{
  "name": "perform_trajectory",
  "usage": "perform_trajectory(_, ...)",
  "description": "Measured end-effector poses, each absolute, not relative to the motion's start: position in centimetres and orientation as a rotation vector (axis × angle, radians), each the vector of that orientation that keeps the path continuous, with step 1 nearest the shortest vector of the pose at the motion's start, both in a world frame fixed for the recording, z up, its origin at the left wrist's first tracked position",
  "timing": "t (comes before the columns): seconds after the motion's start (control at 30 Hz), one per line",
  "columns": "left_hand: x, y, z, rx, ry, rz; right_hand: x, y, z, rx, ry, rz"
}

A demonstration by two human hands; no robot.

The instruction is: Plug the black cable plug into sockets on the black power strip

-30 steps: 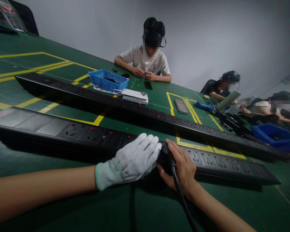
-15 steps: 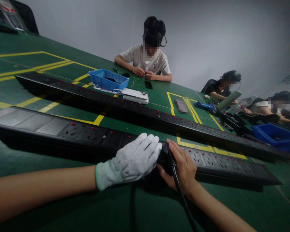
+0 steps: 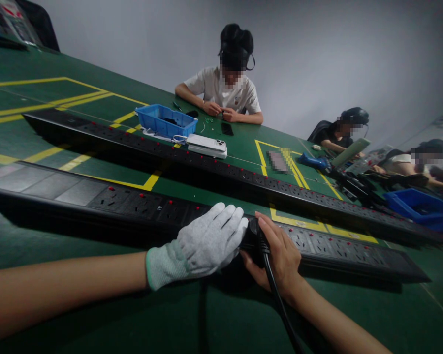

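A long black power strip (image 3: pixel 133 209) with rows of sockets and small red buttons lies across the near part of the table. My left hand (image 3: pixel 212 238), in a pale grey glove with a green-edged cuff, rests flat over the strip's middle, its fingers stretched out side by side. Just to its right, my bare right hand (image 3: pixel 276 255) closes around a black plug (image 3: pixel 261 241) against the strip's sockets. The thumb is at the strip's near side. From the plug a black cord (image 3: pixel 280 300) runs down toward me. The socket under the plug is hidden.
Behind lies a second long power strip (image 3: pixel 221 172), parallel to the first. Beyond it are a blue bin (image 3: pixel 166 120), a white phone (image 3: pixel 206 143) and a person (image 3: pixel 229 93) handling something small. More people sit at the right, near another blue bin (image 3: pixel 421 209).
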State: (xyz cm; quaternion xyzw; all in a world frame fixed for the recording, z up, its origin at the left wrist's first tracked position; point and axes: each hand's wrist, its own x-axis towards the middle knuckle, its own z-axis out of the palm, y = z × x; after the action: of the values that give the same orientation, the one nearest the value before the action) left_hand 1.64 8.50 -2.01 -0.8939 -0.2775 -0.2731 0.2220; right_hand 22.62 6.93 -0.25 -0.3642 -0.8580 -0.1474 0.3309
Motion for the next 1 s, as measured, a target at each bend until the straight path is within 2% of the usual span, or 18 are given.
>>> perform_trajectory(1.0,1.72,8.63,-2.12,-2.486,-0.77,-0.786,22.59,6.91,-0.26,-0.96,-2.244,-0.386)
